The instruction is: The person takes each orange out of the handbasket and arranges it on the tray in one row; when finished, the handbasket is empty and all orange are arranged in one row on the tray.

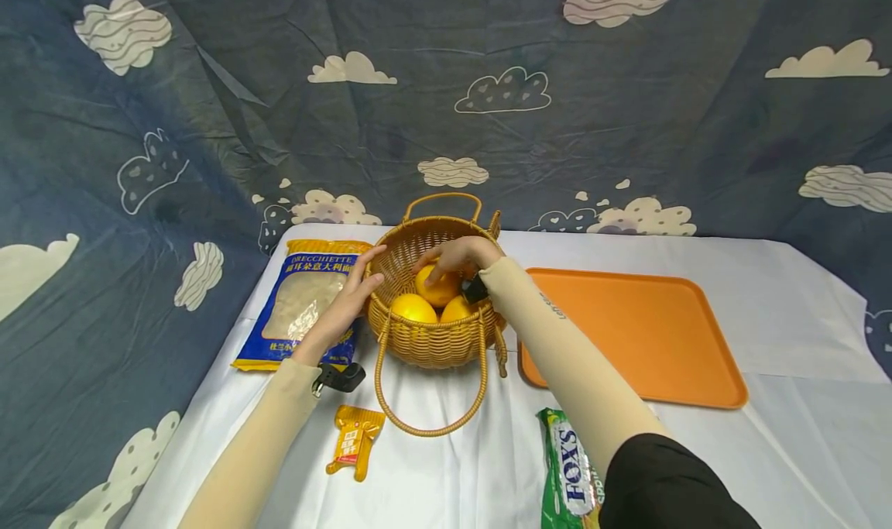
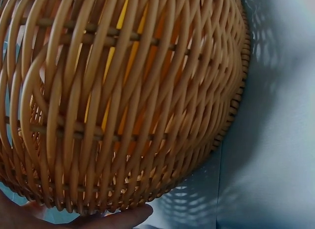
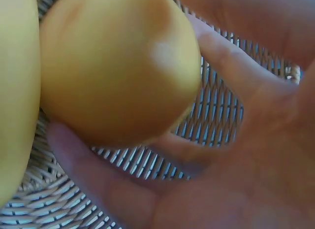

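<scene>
A woven wicker basket point(image 1: 432, 351) stands on the white cloth, its front handle hanging down over the cloth and its back handle upright. My right hand point(image 1: 460, 258) reaches inside and grips an orange point(image 1: 440, 289); in the right wrist view the fingers and thumb curl round this orange point(image 3: 118, 71). Two more oranges lie in front of it, one at the left point(image 1: 413, 308) and one at the right point(image 1: 456, 310). With fairly straight fingers, my left hand point(image 1: 348, 300) touches the basket's left side near the rim. The left wrist view shows the basket's weave point(image 2: 133, 91) close up.
A blue and yellow pasta bag point(image 1: 307, 297) lies left of the basket. Nearer is a small orange snack packet point(image 1: 355, 440). An orange tray point(image 1: 634, 335) lies at the right, and a green FOX'S packet point(image 1: 567, 475) is partly under the right arm.
</scene>
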`<state>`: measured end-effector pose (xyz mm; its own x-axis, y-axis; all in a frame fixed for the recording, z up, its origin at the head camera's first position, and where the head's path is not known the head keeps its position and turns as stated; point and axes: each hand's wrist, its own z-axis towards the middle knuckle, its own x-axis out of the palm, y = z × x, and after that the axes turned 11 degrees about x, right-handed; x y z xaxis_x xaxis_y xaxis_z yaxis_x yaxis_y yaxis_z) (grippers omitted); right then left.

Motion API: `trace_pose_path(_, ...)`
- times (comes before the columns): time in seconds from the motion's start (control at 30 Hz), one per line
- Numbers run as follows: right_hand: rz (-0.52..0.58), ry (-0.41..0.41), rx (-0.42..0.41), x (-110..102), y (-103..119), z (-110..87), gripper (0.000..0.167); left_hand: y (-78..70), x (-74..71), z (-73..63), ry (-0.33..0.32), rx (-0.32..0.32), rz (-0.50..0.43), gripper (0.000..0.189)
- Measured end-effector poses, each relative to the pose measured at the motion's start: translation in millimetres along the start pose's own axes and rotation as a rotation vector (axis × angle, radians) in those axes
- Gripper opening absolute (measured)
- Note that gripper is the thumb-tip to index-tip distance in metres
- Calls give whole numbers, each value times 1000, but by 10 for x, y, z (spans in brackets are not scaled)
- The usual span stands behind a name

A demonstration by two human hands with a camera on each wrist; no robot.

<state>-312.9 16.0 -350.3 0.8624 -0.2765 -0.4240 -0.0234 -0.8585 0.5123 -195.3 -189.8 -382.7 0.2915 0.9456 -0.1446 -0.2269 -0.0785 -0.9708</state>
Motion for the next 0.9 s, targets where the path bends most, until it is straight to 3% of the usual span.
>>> trace_pose_path(0.17, 1, -65, -74, -9, 0, -107, 51, 7, 2, -1, 6, -5, 3, 55)
trace_pose_path(0.33, 12, -84, -218, -50, 2, -307, 47, 2, -3, -1, 9, -6, 14, 56)
trace_pose_path(0.47, -10, -149, -324, -103, -49, -489, 52, 1, -2, 1, 4, -4, 27, 56)
trace_pose_path(0.57, 6, -179, -379, -149, -137, -638, 56, 97, -28, 24, -4, -1, 26, 56)
trace_pose_path(0.7, 75, -220, -408, -214, -318, -851, 55, 270, -64, 62, -17, 11, 21, 54)
trace_pose_path(0.9, 191, -291, -413, -279, -688, -1138, 56, 325, -64, 58, -37, 30, 37, 52)
